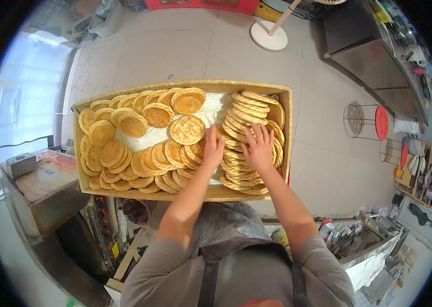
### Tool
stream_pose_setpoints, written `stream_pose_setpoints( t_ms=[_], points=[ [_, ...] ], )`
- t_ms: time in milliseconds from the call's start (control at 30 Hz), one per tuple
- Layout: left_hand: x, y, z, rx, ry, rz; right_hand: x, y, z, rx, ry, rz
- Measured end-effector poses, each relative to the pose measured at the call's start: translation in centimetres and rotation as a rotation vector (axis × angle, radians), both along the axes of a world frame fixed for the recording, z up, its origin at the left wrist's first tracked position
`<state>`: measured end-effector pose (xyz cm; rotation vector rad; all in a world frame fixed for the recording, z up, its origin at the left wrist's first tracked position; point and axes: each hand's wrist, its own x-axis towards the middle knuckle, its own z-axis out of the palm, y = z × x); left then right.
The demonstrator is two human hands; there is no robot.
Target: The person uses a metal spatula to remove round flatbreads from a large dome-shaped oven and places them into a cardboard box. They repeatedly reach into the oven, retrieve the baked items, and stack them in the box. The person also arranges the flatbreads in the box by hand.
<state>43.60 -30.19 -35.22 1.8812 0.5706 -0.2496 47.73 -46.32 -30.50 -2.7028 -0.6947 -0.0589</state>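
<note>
Round golden flatbreads with crimped rims fill much of a shallow wooden box [177,197] in front of me. My right hand [260,149] lies with spread fingers over an overlapping row of flatbreads [244,111] at the box's right side. At that row's left edge is my left hand [212,149], fingers extended and slightly apart; whether it touches the breads is unclear. Just left of it, a single mottled flatbread [187,129] lies flat. Further left, more flatbreads [154,157] overlap in curved rows, and others [189,101] line the far side. Pale lining [216,101] shows between them.
A metal appliance [47,184] with a box on top stands at the left. Beyond the wooden box, a white round stand base [269,35] rests on the tiled floor. Red stools [381,122] and a dark cabinet [369,57] are at the right. A cluttered tray [361,240] sits nearby.
</note>
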Motion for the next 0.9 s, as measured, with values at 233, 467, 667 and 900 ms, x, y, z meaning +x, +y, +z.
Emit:
stream_pose_setpoints(
  t_ms=[233,467,667,900],
  points=[
    [-4.2,-8.1,-0.1,0.071,-0.092,-0.093,11.2,4.3,0.6,-0.628,0.222,0.503],
    [-4.8,-4.8,0.9,-0.202,-0.062,-0.059,8.5,4.0,0.1,-0.647,0.112,0.528],
    [-9.0,-0.4,3.7,0.023,-0.133,-0.267,1.4,5.7,1.1,-0.036,0.614,0.201],
    [-11.1,16.5,1.9,0.528,-0.029,-0.088,-8.5,11.7,-4.3,0.873,1.389,-1.037]
  ],
)
